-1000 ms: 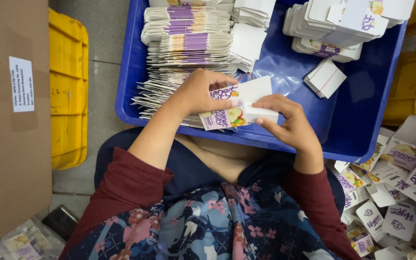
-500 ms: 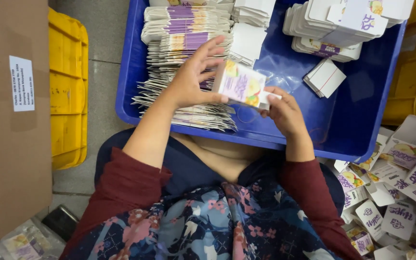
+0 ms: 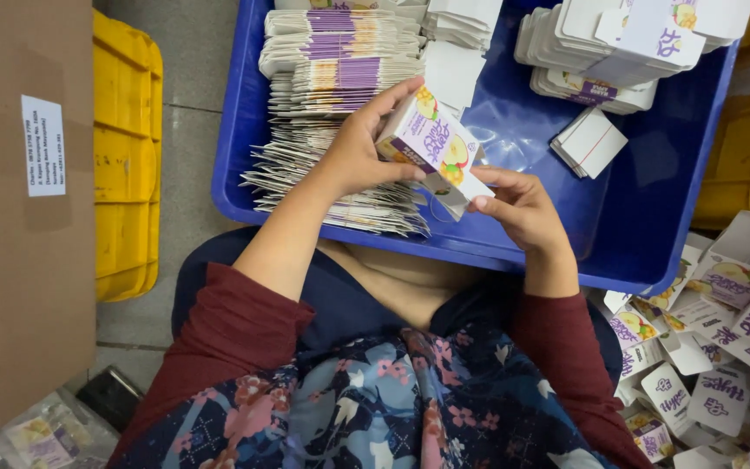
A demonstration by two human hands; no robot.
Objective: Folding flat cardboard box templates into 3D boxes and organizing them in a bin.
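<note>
Both my hands hold a small white and purple carton [image 3: 431, 143] with fruit pictures, half folded into a box, over a blue tray [image 3: 627, 247]. My left hand [image 3: 359, 149] grips its left side, fingers wrapped over the top. My right hand [image 3: 521, 207] pinches the lower right end flap. Just behind my left hand lie stacks of flat purple and white cartons [image 3: 332, 95], fanned out in the tray.
More flat carton stacks [image 3: 605, 48] lie at the tray's far right, with a small white stack [image 3: 589, 142] beside them. Folded boxes [image 3: 713, 347] pile up at my right. A yellow crate [image 3: 123, 165] and a brown cardboard box [image 3: 19, 200] stand at my left.
The carton went from flat near the tray's front edge to raised and opened into a box shape. Both hands moved up and farther over the tray.
</note>
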